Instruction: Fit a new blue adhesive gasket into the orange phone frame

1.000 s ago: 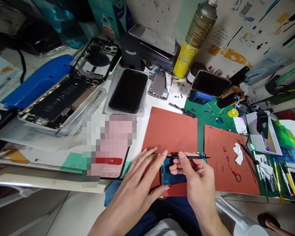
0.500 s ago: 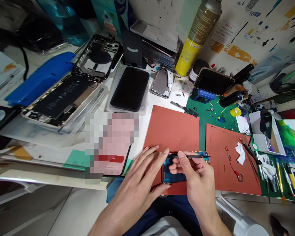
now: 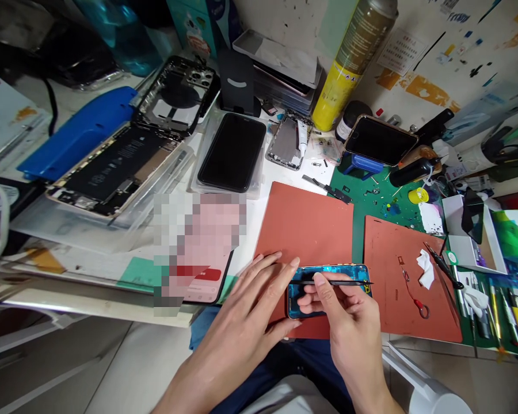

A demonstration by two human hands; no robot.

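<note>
A phone frame with a bright blue inside [image 3: 341, 270] lies lengthwise on a red-brown mat [image 3: 306, 218]. My left hand [image 3: 259, 299] steadies its left end, forefinger at the upper corner and thumb at the lower edge, the other fingers stretched over the mat. Pinched in my right hand [image 3: 341, 302] is a thin black pointed tool [image 3: 349, 283], held level across the frame with its tip by the right end. Whether it is a spudger or tweezers I cannot tell. My right fingers hide much of the frame's lower right part.
A second red-brown mat [image 3: 384, 276] carries a red ring on a cord [image 3: 423, 310] and white tissue [image 3: 425, 269]. Hand tools [image 3: 494, 310] lie right. Left stand a lit phone [image 3: 211, 276], a dark phone [image 3: 233, 152] and an opened phone [image 3: 116, 167]. A spray can [image 3: 336, 86] stands behind.
The black tool has moved slightly down across the frame, so more of the blue upper edge shows. The left hand keeps its place on the frame. The whole view has shifted a little.
</note>
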